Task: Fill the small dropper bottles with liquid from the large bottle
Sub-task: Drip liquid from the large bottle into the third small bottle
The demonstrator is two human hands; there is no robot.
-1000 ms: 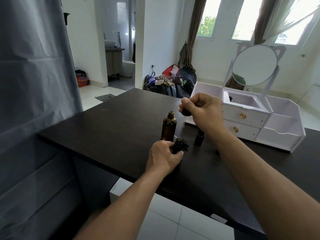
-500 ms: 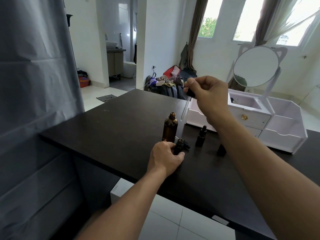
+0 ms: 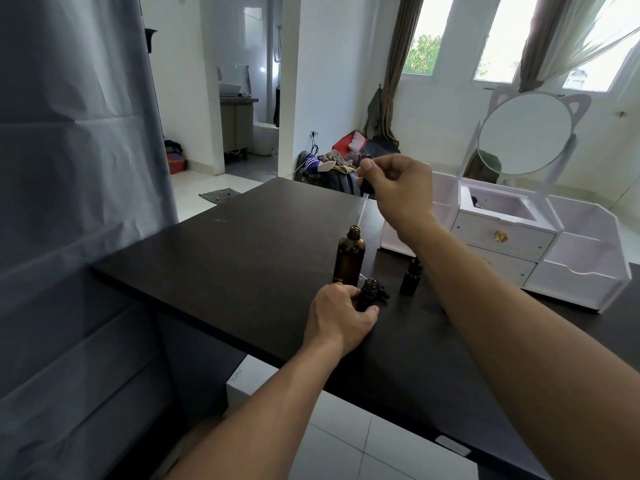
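The large bottle, amber glass and round-shouldered, stands uncapped on the dark matte table. Just above its narrow neck, a dropper with a black bulb and clear thin tube is pinched in the right hand, apparently to be lowered in for liquid. Just in front of the large bottle, 1 small open bottle is gripped by the left hand, likely for steadiness. Another small bottle stands capped to its right.

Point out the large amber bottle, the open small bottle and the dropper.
large amber bottle (image 3: 349,261): head view, middle of its brown body.
open small bottle (image 3: 369,292): head view, its shoulder just below the open neck.
dropper (image 3: 362,210): head view, the clear glass tube below the right hand.
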